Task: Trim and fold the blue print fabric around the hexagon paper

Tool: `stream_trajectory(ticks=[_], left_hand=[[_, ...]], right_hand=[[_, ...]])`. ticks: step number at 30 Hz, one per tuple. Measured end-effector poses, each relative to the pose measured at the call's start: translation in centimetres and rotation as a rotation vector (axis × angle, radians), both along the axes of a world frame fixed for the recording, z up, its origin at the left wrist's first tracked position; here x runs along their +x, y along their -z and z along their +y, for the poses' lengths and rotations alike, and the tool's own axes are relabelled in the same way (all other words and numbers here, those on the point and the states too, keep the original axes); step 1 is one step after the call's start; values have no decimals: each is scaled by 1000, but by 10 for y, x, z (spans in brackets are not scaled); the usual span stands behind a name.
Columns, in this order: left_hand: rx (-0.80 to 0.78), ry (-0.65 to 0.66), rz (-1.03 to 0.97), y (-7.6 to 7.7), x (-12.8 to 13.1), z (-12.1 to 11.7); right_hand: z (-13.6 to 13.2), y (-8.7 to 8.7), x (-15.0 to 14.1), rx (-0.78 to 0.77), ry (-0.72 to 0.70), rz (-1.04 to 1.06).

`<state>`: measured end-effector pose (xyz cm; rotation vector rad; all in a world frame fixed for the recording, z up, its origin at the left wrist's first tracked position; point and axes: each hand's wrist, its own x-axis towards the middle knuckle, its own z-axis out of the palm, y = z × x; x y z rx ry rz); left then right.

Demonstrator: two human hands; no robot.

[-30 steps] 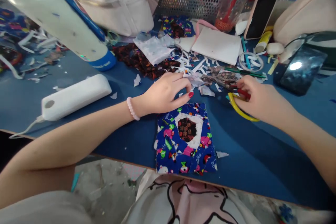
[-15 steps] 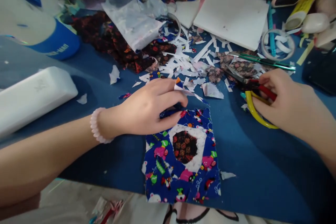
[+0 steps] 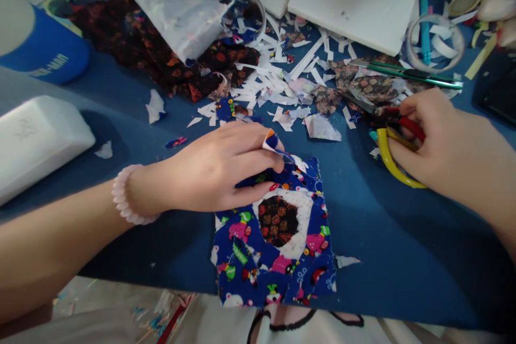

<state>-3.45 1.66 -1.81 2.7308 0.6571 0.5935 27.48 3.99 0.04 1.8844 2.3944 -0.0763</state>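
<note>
My left hand (image 3: pixel 231 169) is closed on a small fabric scrap (image 3: pixel 269 140), its white and orange end sticking up between the fingers. The scrap's other end seems to lie over the top edge of a blue cartoon-print fabric square (image 3: pixel 296 290). My thumb rests on that square near its upper middle. A dark floral patch (image 3: pixel 279 220) with a white border sits in the square's centre. To the right, my right hand (image 3: pixel 447 137) grips scissors (image 3: pixel 393 169) with red and yellow handles. Their blades point left and look slightly apart, low over the scraps.
White paper strips (image 3: pixel 278 78) and fabric bits litter the table beyond my hands. A green cutter (image 3: pixel 415 72), tape roll (image 3: pixel 459 54) and white board (image 3: pixel 355 0) lie behind. At left are a white box (image 3: pixel 44 140), a blue-based container (image 3: pixel 56 48) and dark floral cloth (image 3: pixel 133 59).
My left hand has brought the scrap down, so its loose end, which stuck out to the right above the square, now meets the top edge. The view has tilted down; my right hand holds still.
</note>
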Motion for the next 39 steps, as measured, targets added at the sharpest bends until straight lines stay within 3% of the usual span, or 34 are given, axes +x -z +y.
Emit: stream_trajectory(ticks=[9, 12, 16, 20, 23, 25, 30, 39], left_hand=[[4, 2, -2, -1, -1, 0], [-3, 7, 0, -1, 0, 1], [-6, -9, -4, 0, 0, 1], [-19, -45, -24, 0, -1, 2], [-20, -41, -27, 1, 0, 2], [3, -27, -37, 1, 1, 2], [-28, 2, -17, 3, 1, 3], [-4, 5, 9, 4, -3, 2]], right_hand=[[-1, -2, 4, -29, -16, 5], [0, 0, 13, -6, -88, 2], [-1, -5, 21, 103, -267, 21], [-20, -18, 4, 219, -489, 116], [-44, -18, -20, 7, -839, 241], [-56, -10, -32, -58, -923, 276], [-59, 5, -39, -46, -833, 247], [-49, -2, -31, -54, -880, 250]])
